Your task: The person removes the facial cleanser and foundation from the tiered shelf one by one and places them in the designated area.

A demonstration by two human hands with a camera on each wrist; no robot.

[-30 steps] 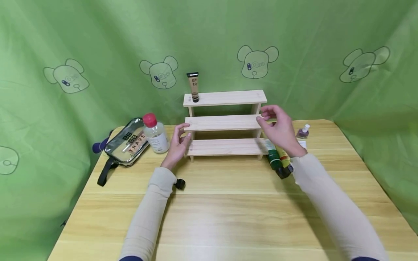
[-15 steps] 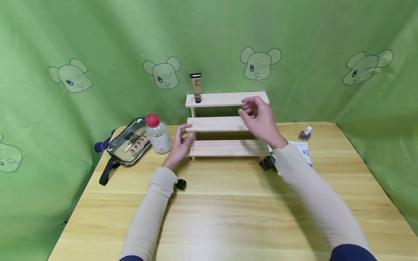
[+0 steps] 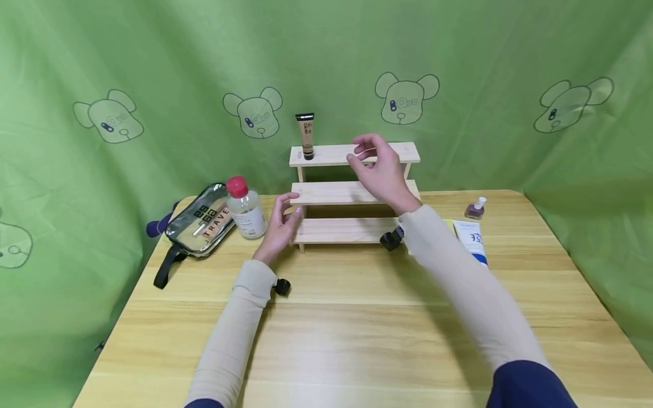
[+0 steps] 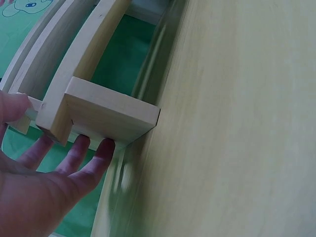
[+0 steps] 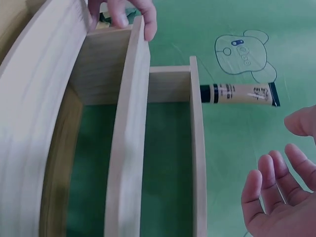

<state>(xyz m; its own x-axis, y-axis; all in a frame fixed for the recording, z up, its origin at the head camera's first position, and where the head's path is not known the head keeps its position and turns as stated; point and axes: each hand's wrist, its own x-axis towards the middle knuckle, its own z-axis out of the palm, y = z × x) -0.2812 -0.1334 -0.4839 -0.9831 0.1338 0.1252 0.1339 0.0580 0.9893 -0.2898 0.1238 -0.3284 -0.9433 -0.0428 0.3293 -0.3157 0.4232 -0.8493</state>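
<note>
A three-tier wooden display shelf [image 3: 334, 194] stands at the back of the table. My left hand [image 3: 278, 232] holds its left end: in the left wrist view fingertips [image 4: 106, 145] touch the side panel, and another digit lies over the tier above. In the head view my right hand [image 3: 380, 173] hovers before the top tier. The right wrist view shows it apart from the wood, fingers gently bent, thumb separate, holding nothing. A beige cosmetic tube [image 3: 306, 136] with black ends stands upright at the top tier's left end.
Left of the shelf are a red-capped bottle [image 3: 247, 209] and a clear travel pouch [image 3: 199, 222] with a black strap. To the right lie a white-and-blue tube [image 3: 470, 241] and a small purple bottle [image 3: 475, 208]. Green cloth [image 3: 336, 51] hangs behind.
My right hand has moved left and up, from the middle tier's right end to before the top tier. My left hand stays at the shelf's left end.
</note>
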